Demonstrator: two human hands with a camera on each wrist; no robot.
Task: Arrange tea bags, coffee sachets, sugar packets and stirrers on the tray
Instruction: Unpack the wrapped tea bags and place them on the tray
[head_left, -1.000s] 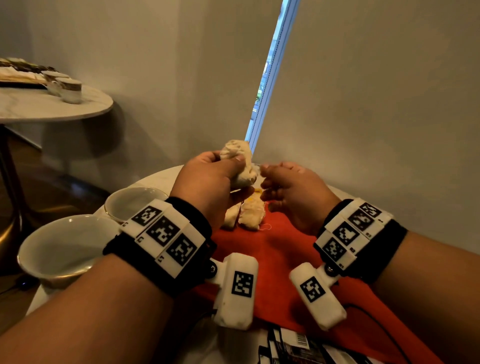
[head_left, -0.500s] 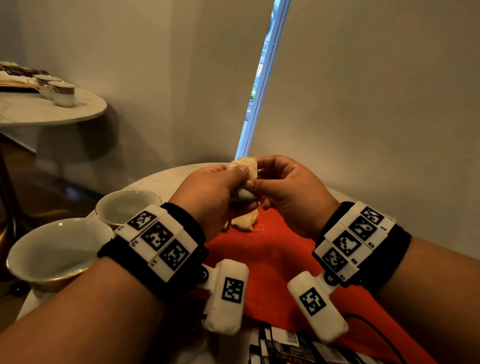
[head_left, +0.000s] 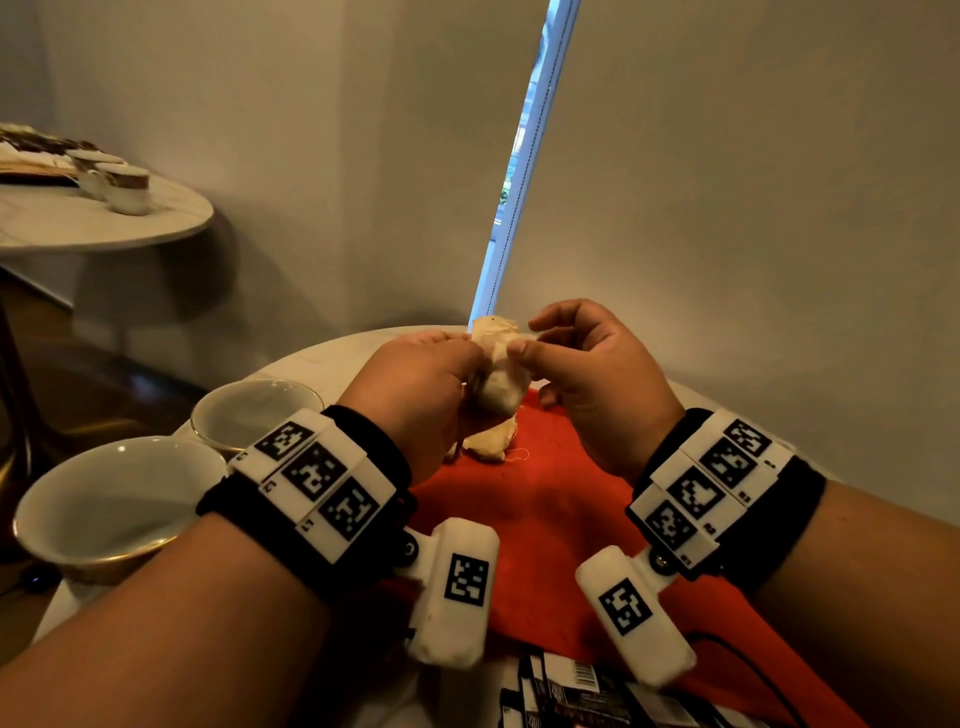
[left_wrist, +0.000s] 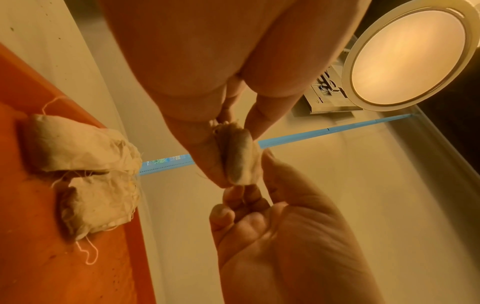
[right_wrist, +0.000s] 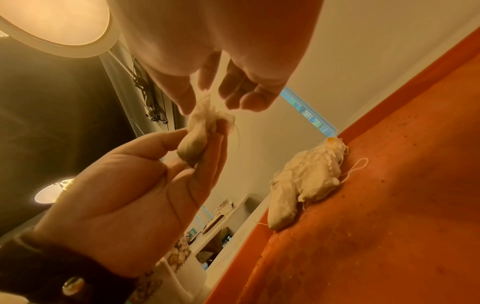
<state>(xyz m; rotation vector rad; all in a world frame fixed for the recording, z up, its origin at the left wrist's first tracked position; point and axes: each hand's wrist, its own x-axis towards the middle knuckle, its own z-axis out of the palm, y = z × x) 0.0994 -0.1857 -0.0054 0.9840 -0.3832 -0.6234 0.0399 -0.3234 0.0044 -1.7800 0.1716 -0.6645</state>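
Observation:
A pale cloth tea bag (head_left: 500, 382) hangs above the far end of the red tray (head_left: 545, 525). My left hand (head_left: 467, 366) grips its body between thumb and fingers. My right hand (head_left: 522, 345) pinches its gathered top with thumb and forefinger, the other fingers spread loosely. In the left wrist view the tea bag (left_wrist: 240, 157) sits between both hands. In the right wrist view its frayed neck (right_wrist: 205, 115) shows under my right fingertips. Two more tea bags (head_left: 491, 444) lie together on the tray near its far edge, with loose strings trailing (left_wrist: 85, 156).
Two white cups (head_left: 104, 499) (head_left: 254, 410) stand left of the tray on the round white table (head_left: 332, 358). Black sachets (head_left: 571, 691) lie at the tray's near edge. A wall and a window gap are close behind. Another table (head_left: 78, 218) with cups stands far left.
My right hand has come from a loose fist beside the tea bag to pinch its top. My left hand kept hold of the bag and turned it slightly.

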